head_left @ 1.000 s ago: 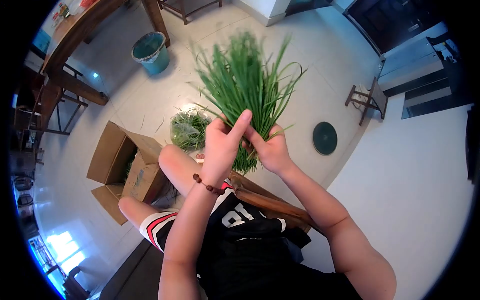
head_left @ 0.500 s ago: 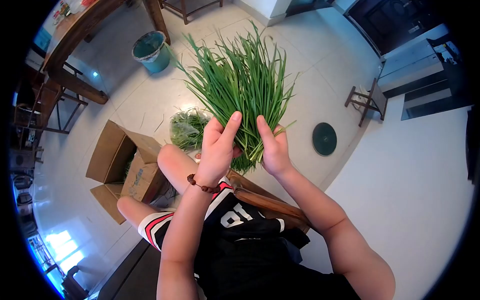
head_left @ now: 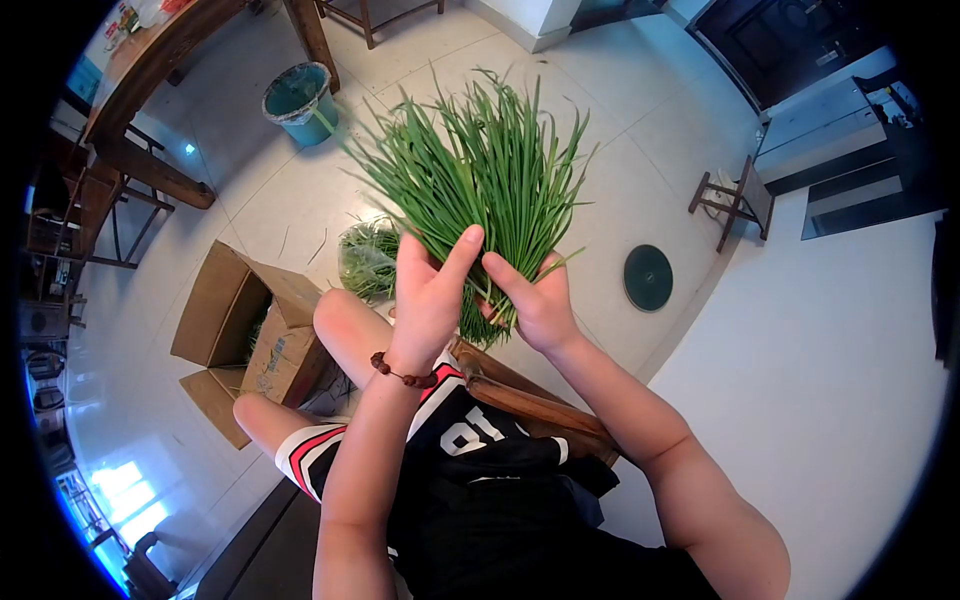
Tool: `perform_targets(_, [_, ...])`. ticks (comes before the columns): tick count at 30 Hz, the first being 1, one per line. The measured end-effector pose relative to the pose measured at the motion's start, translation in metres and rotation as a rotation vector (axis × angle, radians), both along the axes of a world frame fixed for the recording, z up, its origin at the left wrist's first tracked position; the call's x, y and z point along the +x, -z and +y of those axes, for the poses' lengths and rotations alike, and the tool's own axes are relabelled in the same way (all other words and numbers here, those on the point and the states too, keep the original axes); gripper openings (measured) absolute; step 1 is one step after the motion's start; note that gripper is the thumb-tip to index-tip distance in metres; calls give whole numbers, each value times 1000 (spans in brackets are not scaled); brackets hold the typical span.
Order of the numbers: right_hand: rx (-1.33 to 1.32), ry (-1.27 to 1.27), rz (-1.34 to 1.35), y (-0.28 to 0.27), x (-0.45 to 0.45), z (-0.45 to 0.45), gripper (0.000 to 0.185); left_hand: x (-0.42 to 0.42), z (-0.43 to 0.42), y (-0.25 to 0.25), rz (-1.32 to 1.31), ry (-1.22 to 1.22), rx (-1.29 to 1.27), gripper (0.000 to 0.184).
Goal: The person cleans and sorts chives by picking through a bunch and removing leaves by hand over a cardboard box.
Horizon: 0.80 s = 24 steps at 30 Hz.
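A fanned bunch of long green stalks [head_left: 490,170] is held between both hands, its leaf tips pointing away from me. My left hand [head_left: 432,290], with a brown bead bracelet at the wrist, grips the bunch's left side, thumb on top. On the right side my right hand [head_left: 537,300] holds the lower stalks, its thumb across them. Pale cut ends stick out below, between the hands. Beneath the hands, more green stalks [head_left: 480,326] are partly hidden. Left of them a clear plastic bag [head_left: 366,262] with green stalks lies on the floor.
An open cardboard box [head_left: 283,362] stands beside my knees, with some green inside. Further off are a teal bucket [head_left: 308,118] and a wooden table [head_left: 125,75]. To the right are a dark round disc [head_left: 648,277] and a small folding stool [head_left: 738,205].
The bunch was blurred and narrower, then spread wider as the hands parted. Now my right hand is nearer my left, with its thumb moved left over the stalks.
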State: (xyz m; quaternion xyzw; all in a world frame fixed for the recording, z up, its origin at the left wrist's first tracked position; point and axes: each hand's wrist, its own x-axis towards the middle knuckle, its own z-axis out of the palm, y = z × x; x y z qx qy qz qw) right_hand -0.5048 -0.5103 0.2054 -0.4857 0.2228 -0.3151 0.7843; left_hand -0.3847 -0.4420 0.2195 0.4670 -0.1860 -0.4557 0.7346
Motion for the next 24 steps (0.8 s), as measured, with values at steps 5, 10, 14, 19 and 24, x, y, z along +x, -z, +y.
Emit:
perform_targets(5, [-71, 15, 104, -2, -2, -2, 19, 11, -2, 0, -355, -491, 44, 64])
perform_targets(10, [-158, 26, 90, 4, -3, -6, 21, 31, 10, -22, -857, -730, 151, 59])
perform_targets(14, [-67, 53, 48, -1, 3, -3, 21, 24, 5, -34, -1126, -403, 17, 25])
perform_targets(19, [-23, 63, 1, 0, 4, -1, 21, 15, 2, -31, -1140, -356, 78, 21])
perform_targets(24, [-112, -32, 56, 6, 3, 2, 21, 19, 4, -39, -1287, -372, 119, 22])
